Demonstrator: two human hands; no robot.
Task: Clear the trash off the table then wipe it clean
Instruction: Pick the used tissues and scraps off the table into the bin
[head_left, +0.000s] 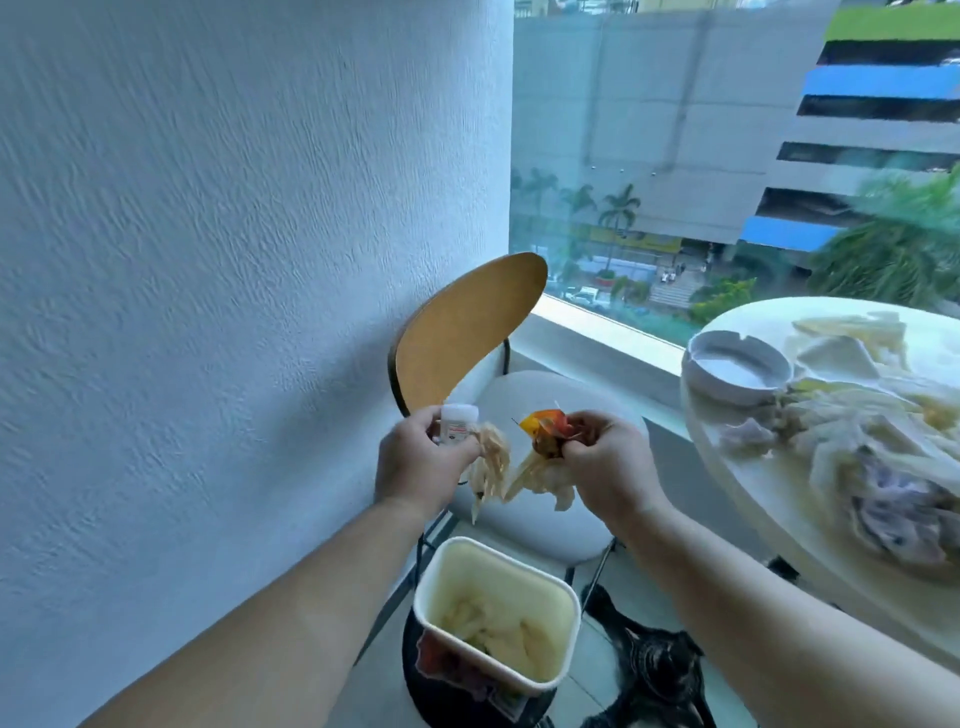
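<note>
While both fists hang above the bin (496, 621), our left hand (421, 462) clutches a small bottle (457, 422) and tissue; our right hand (605, 467) bunches crumpled wrappers (545, 434). Light, soft stuff, so we grip whole wads.

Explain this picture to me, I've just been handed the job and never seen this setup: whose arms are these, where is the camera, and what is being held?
There is no machine here. A person wears one camera on the head, looking forward and down, so the two bare arms are their own. The left hand grips a small white bottle and crumpled pale paper. The right hand grips an orange wrapper with more pale paper hanging below. Both are held above a white bin on the floor that already contains some trash. On the right, the round table carries a white ashtray and much crumpled paper. A chair stands behind the hands.
</note>
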